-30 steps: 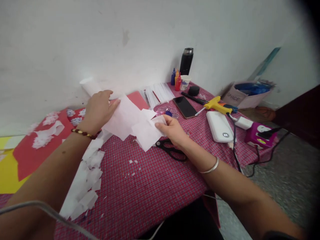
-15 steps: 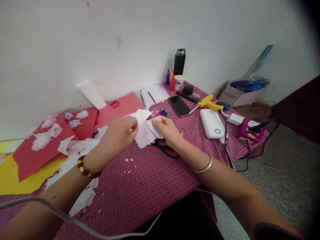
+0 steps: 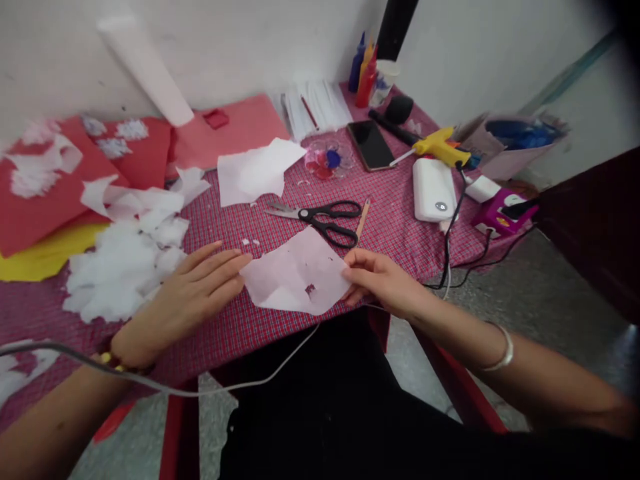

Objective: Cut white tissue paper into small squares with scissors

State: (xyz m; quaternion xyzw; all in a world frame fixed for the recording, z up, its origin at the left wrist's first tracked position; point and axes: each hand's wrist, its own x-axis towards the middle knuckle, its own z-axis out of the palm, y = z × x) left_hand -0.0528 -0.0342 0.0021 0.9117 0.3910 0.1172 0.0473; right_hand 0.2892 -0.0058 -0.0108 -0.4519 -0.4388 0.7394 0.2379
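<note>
A sheet of thin white paper [image 3: 293, 270] with a ragged hole near its middle lies at the front edge of the table. My right hand [image 3: 380, 279] pinches its right edge between thumb and fingers. Flat on the tablecloth, my left hand [image 3: 200, 283] has its fingers stretched out, the tips at the paper's left edge. Black-handled scissors [image 3: 330, 215] rest just behind the sheet, blades toward the left. Beside their handles lies a thin wooden stick [image 3: 364, 220]. Another piece of white paper [image 3: 253, 175] is farther back.
A heap of torn white paper [image 3: 125, 267] lies left, near red sheets [image 3: 230, 133]. Behind the scissors stands a paint palette [image 3: 329, 160]. Rightward are a phone [image 3: 371, 145], a yellow glue gun [image 3: 441, 145], a white power bank [image 3: 434, 190] and cords. A cable [image 3: 225, 387] crosses in front.
My view has tilted down. The paper between my hands now lies spread on the table; my left hand has opened flat. The scissors are uncovered, and a separate white piece shows behind.
</note>
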